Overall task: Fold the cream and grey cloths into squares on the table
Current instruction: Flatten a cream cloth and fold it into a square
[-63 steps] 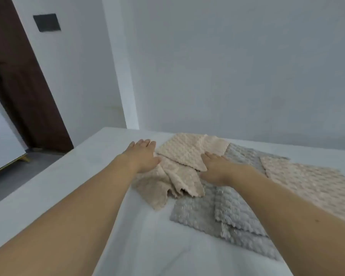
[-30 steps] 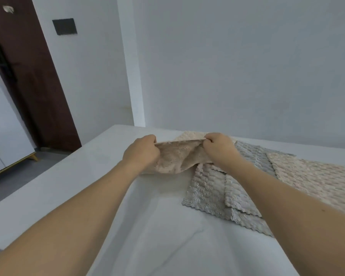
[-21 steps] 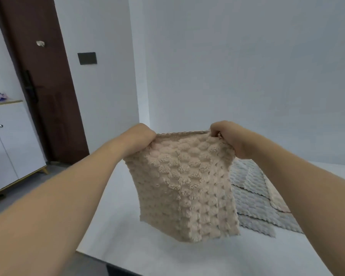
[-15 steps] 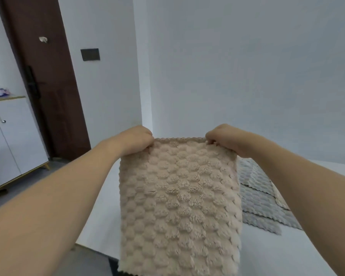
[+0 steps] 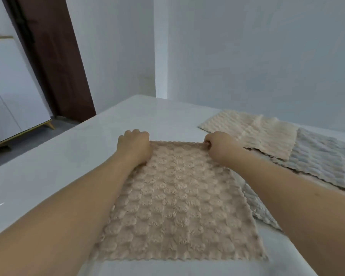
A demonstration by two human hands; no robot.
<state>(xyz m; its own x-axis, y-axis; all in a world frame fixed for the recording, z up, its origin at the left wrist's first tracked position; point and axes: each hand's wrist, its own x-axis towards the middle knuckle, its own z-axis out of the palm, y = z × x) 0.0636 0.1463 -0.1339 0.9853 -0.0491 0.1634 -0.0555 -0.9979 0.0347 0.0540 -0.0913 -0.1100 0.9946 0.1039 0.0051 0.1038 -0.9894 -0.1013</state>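
A cream bubble-textured cloth (image 5: 179,202) lies spread flat on the white table (image 5: 48,176) in front of me. My left hand (image 5: 134,145) grips its far left corner with curled fingers. My right hand (image 5: 220,145) pinches its far right corner. Both hands are down at the table surface. To the right lies another cream cloth (image 5: 253,132), partly over a grey cloth (image 5: 323,162). A further piece of grey cloth (image 5: 257,206) peeks out under my right forearm.
The table's left edge drops to a grey floor. A dark brown door (image 5: 54,62) and a white cabinet (image 5: 10,86) stand at the left. A pale wall runs close behind the table's far edge.
I picked the crumpled cream cloth off the pile, shook it open in the air by its top corners, and have lowered it flat onto the table.
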